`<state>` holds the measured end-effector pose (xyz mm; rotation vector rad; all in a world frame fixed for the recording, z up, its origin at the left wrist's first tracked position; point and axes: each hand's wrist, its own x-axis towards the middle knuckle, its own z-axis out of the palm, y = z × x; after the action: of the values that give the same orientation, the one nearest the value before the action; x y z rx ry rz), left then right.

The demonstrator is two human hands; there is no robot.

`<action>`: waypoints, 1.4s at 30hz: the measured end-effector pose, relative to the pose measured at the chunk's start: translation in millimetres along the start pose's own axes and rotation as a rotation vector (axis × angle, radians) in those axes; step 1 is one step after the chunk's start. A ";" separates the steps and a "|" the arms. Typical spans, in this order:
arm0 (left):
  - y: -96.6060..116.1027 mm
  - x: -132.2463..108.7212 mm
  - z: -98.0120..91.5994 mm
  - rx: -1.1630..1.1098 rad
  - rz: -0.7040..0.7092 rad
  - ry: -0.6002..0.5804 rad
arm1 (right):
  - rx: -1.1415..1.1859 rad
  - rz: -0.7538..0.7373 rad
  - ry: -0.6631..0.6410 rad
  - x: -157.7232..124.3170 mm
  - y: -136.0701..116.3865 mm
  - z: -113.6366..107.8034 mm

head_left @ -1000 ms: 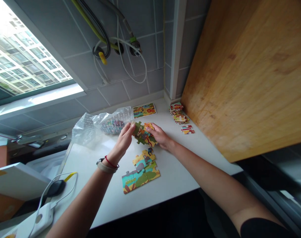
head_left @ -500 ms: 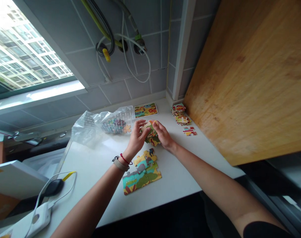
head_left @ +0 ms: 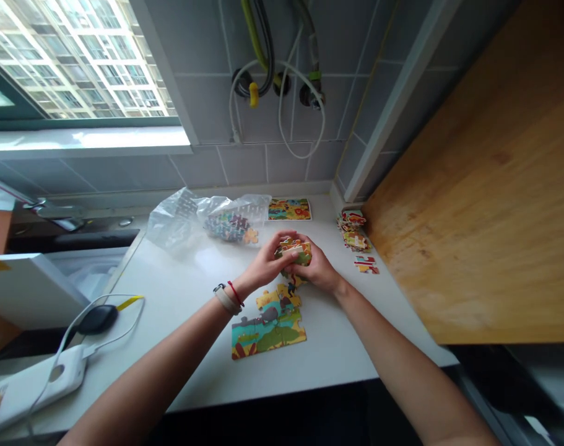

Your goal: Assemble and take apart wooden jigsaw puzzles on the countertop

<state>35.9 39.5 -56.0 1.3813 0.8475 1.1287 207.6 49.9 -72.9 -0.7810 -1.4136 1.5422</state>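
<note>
My left hand [head_left: 265, 266] and my right hand [head_left: 319, 271] meet above the white counter [head_left: 189, 297], both shut on a small clump of jigsaw puzzle pieces [head_left: 294, 252] printed in green, yellow and red. Their fingers hide much of the clump. Just below my hands lies a partly assembled cardboard jigsaw puzzle [head_left: 267, 328], with a grey animal on turquoise and green. Farther up, a clear plastic bag [head_left: 207, 218] holds loose pieces [head_left: 228, 226]. A picture card [head_left: 289, 209] lies beside it.
Stacked puzzle pieces [head_left: 353, 229] and a few loose ones [head_left: 366, 265] lie at the counter's right, below a wooden board [head_left: 467, 217]. At left are a white power bank [head_left: 35, 384] and a black oval device [head_left: 96, 320] with a cable. Hoses hang on the tiled wall [head_left: 277, 74].
My hands have come closer together around the pieces, which now look more compact. The view has swung, leaving the window and wall more level.
</note>
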 end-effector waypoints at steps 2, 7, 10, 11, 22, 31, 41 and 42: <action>8.3 -3.8 0.8 0.093 0.006 0.033 | -0.090 -0.001 0.035 -1.2 -1.0 -1.2; 34.8 -44.1 -13.8 0.702 0.177 0.137 | -0.419 -0.141 0.301 -1.3 1.8 -13.8; 33.9 -91.4 -23.8 0.989 0.133 -0.105 | -0.540 -0.174 0.325 0.8 4.2 -20.1; 29.8 -108.5 -25.0 1.036 0.118 -0.203 | -0.560 -0.159 0.292 1.5 5.2 -21.1; -19.4 -181.1 -15.0 1.263 0.261 -0.221 | -0.649 0.041 0.278 5.1 2.3 -29.0; -14.0 -169.8 -20.8 1.188 0.475 -0.199 | -0.624 -0.008 0.236 5.0 8.1 -30.3; 6.7 -166.7 -26.2 1.098 0.432 -0.092 | -0.643 -0.028 0.208 4.7 5.0 -28.9; 8.1 -169.5 -28.1 1.087 0.429 -0.079 | -0.641 -0.033 0.208 4.8 5.1 -28.6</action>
<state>-40.6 -113.0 -77.3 2.5757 1.2132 0.9097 230.1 66.7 -81.8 -1.2456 -1.7645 0.9374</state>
